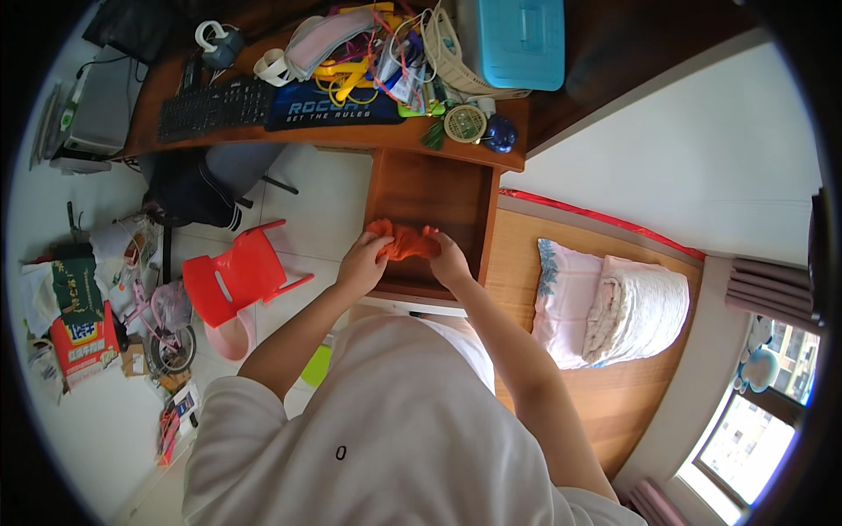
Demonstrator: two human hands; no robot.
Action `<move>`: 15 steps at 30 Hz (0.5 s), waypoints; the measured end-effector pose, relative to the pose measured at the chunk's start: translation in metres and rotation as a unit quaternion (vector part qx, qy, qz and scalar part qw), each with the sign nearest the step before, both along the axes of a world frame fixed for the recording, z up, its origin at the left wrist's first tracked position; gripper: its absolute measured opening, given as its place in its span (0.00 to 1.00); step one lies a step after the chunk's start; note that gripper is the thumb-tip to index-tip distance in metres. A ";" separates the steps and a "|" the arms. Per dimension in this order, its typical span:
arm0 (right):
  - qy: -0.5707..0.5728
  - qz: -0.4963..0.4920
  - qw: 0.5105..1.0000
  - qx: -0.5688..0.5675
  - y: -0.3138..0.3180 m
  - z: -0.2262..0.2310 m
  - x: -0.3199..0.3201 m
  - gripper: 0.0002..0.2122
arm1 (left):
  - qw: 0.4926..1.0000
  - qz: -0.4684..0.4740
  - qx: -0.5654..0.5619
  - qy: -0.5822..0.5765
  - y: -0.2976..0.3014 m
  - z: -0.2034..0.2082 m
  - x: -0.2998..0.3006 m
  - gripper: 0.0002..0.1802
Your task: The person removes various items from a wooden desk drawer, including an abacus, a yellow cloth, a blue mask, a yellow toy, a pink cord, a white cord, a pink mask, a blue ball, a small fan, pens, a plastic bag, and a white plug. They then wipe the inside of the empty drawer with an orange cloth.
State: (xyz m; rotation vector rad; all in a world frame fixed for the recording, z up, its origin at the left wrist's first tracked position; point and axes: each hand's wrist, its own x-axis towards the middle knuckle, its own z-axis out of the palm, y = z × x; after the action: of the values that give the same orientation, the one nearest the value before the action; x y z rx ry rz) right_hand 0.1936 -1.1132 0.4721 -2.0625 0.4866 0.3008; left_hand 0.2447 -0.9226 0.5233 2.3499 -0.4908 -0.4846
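Both my hands grip a crumpled orange-red cloth (407, 243), one at each side. My left hand (361, 260) pinches its left part, the fingers closed over the fabric. At the other side my right hand (449, 260) has its fingers closed on the cloth's edge. The cloth is held over a pulled-out wooden drawer (431, 188), whose visible bottom is bare brown wood. The cloth's full shape cannot be made out in its folds.
Beyond the drawer is a brown desk (250, 130) with a keyboard (213, 107), a cluttered basket (447, 57) and a blue lidded box (522, 44). A red plastic chair (232, 279) stands at left. On the right, a bed mat (517, 263) bears a pillow (564, 302) and folded quilt (638, 307).
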 end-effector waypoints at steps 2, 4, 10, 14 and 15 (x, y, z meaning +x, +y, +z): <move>-0.008 -0.013 1.000 0.022 -0.019 0.002 0.003 0.19 | 1.000 -0.003 0.002 -0.017 -0.011 0.001 0.007 0.17; -0.004 -0.051 0.997 0.061 -0.032 0.007 0.000 0.19 | 0.999 -0.012 0.011 -0.045 -0.018 -0.006 0.011 0.18; -0.013 -0.171 0.959 0.227 -0.055 0.044 -0.026 0.18 | 0.996 -0.041 -0.069 0.023 -0.039 0.022 0.003 0.18; 0.005 -0.301 0.858 0.417 -0.058 0.112 -0.040 0.27 | 0.994 -0.045 -0.083 -0.061 -0.057 0.022 -0.004 0.24; -0.021 -0.321 0.830 0.455 -0.059 0.118 -0.049 0.29 | 0.996 -0.061 -0.059 -0.005 -0.064 0.035 -0.004 0.32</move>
State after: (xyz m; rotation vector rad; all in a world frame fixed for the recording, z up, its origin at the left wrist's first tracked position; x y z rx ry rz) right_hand 0.1444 -1.1719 0.5905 -0.8965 0.7875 0.0444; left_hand 0.2404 -0.9861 0.5587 2.2185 -0.6518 -0.4867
